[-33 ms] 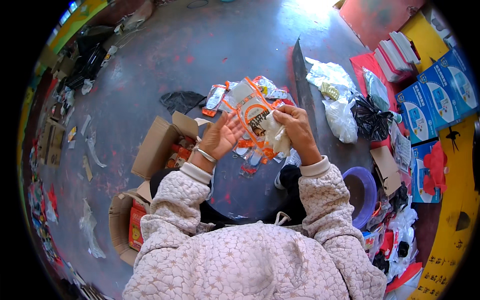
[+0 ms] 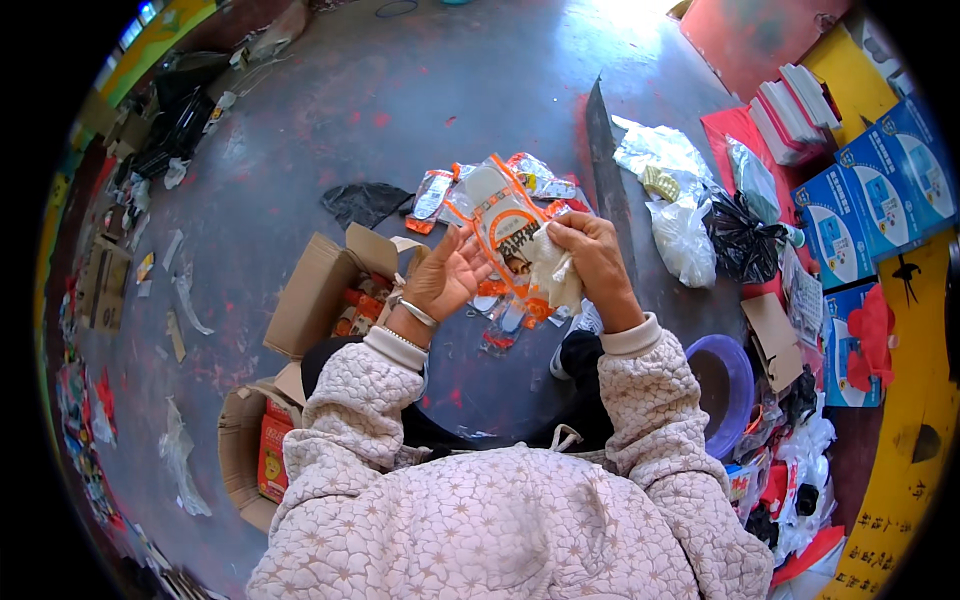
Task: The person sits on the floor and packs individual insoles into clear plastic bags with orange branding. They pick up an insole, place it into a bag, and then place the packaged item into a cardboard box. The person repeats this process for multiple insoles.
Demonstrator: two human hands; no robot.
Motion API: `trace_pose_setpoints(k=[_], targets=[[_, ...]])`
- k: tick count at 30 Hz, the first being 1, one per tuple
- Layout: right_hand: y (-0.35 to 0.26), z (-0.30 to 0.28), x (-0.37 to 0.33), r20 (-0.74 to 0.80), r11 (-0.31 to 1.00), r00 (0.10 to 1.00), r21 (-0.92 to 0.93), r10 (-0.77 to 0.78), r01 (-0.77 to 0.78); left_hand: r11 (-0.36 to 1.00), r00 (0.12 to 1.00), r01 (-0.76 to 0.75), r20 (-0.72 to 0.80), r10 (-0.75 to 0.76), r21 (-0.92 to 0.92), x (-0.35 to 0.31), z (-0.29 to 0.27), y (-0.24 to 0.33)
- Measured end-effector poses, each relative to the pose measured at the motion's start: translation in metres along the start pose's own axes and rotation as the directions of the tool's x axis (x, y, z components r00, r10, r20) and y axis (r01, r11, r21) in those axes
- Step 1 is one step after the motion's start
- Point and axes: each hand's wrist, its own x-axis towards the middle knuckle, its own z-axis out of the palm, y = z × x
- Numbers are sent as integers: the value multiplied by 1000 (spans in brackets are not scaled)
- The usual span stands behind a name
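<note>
Between my hands is a clear plastic packet (image 2: 485, 205) with orange edges and dark print, tilted in the air. My right hand (image 2: 597, 258) is closed on a crumpled cream cloth (image 2: 556, 275), which lies against the packet's right side. The packet seems to be gripped along with the cloth, though the fingers partly hide this. My left hand (image 2: 448, 275) is open, palm up and fingers spread, at the packet's left edge; whether it touches is unclear. Below and beyond them, several orange-and-silver packets (image 2: 432, 193) lie in a pile on the floor.
Left of my legs stand an open cardboard box (image 2: 312, 290) with orange packets inside and another carton (image 2: 240, 440) holding a red box. At right are a purple basin (image 2: 722, 385), white plastic bags (image 2: 683, 235), a black bag (image 2: 742, 235) and blue boxes (image 2: 885, 195). A black plastic sheet (image 2: 365, 203) lies ahead.
My left hand has shifted very slightly to the right, toward the packet. The right hand, cloth and packet look almost unmoved.
</note>
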Motion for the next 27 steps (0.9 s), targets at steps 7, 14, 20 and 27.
trace_pose_setpoints(k=[7,14,20,27], targets=[[14,-12,5,-18,952,998,-301,-58,50,957,992,-72,-79,98,281,6,8,0],[18,4,12,139,873,980,-450,-142,191,717,989,-79,-38,146,692,4,4,-2],[-1,-3,2,159,998,987,-51,-24,32,913,992,-35,-96,81,406,-1,14,2],[-26,-8,4,-331,929,876,-4,-349,369,938,982,187,-76,-172,291,-2,21,1]])
